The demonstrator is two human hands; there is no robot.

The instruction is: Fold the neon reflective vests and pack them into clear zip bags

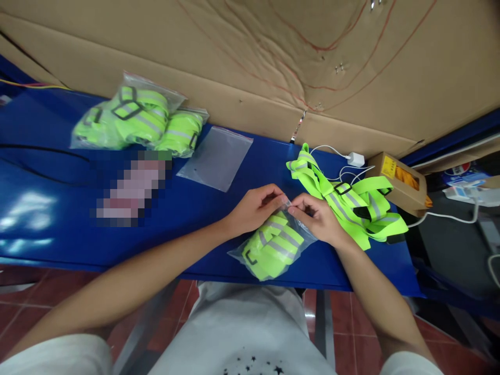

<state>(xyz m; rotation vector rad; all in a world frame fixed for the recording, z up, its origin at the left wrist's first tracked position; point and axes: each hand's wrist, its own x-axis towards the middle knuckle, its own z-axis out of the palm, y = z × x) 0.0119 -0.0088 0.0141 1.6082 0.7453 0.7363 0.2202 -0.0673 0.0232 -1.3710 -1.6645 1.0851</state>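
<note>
A clear plastic bag holding a folded neon-yellow reflective strap vest lies on the blue table near its front edge. My left hand pinches the bag's top edge from the left. My right hand pinches the same edge from the right, fingertips almost touching the left ones. Just right of my right hand lies a loose pile of unbagged neon vests with grey stripes and black buckles.
Bagged vests are stacked at the back left, with an empty clear bag beside them. A small cardboard box, a white charger and cable sit at the right end. A cardboard wall backs the table.
</note>
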